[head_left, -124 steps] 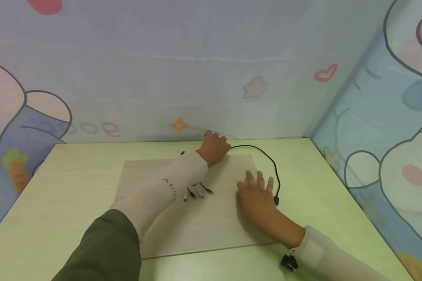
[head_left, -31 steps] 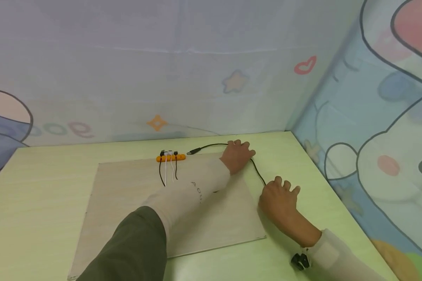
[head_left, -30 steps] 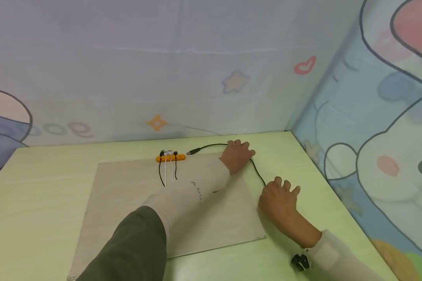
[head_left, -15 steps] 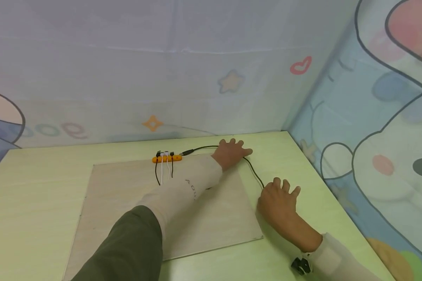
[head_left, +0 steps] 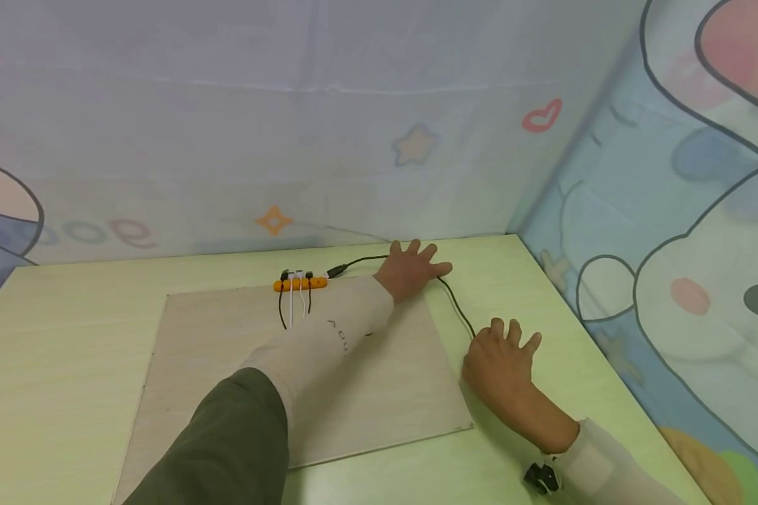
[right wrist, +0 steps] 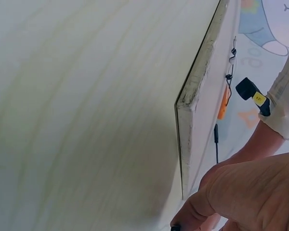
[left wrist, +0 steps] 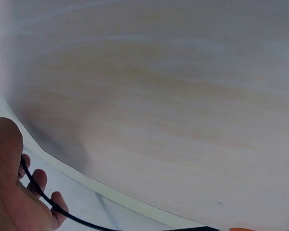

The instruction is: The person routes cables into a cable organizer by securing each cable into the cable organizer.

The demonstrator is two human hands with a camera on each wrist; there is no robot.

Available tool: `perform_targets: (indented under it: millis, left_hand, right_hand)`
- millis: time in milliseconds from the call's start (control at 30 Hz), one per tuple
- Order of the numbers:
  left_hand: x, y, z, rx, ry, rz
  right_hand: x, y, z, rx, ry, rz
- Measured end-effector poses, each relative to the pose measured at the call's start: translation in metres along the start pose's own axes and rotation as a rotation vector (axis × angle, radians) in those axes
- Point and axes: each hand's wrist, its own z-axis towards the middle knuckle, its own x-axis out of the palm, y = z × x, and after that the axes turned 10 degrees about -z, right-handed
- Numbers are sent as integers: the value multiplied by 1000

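A black USB cable [head_left: 457, 305] lies along the back right of the board, its plug [head_left: 336, 271] at the right end of an orange cable holder [head_left: 318, 283]. My left hand [head_left: 410, 270] lies over the cable, fingers spread; in the left wrist view the cable [left wrist: 79, 219] runs across its fingers without being gripped. Off the board's right edge, my right hand [head_left: 499, 361] pinches the cable's other end between thumb and fingers. A black tip [right wrist: 176, 227] shows at that thumb in the right wrist view.
Several black and white cables stand in slots of the orange holder, at the back edge of a beige board [head_left: 379, 414] on a pale wooden table [head_left: 57, 365]. A cartoon-printed curtain [head_left: 164, 140] rises behind the table and on the right side.
Earlier my left hand was farther left near the holder and my right hand lay flat beside the far plug. Now the right hand pinches that end. Lately the left plug has moved left to the holder.
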Motion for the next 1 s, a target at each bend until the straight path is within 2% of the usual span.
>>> perform_targets:
  millis: [100, 200, 467, 800, 1000]
  left_hand:
    - [-1, 0, -5, 18, -47, 17]
    - [-4, 0, -7, 21, -69, 41]
    - [-1, 7, -2, 19, -3, 65]
    - [-24, 12, -10, 25, 83, 60]
    - [-28, 23, -9, 44, 48, 95]
  right_hand:
    - [2, 0, 0, -9, -13, -12]
    - [2, 0, 0, -17, -27, -24]
    - [3, -1, 3, -23, -42, -17]
    - [4, 1, 8, -31, -53, 3]
    - [5, 3, 15, -38, -30, 27]
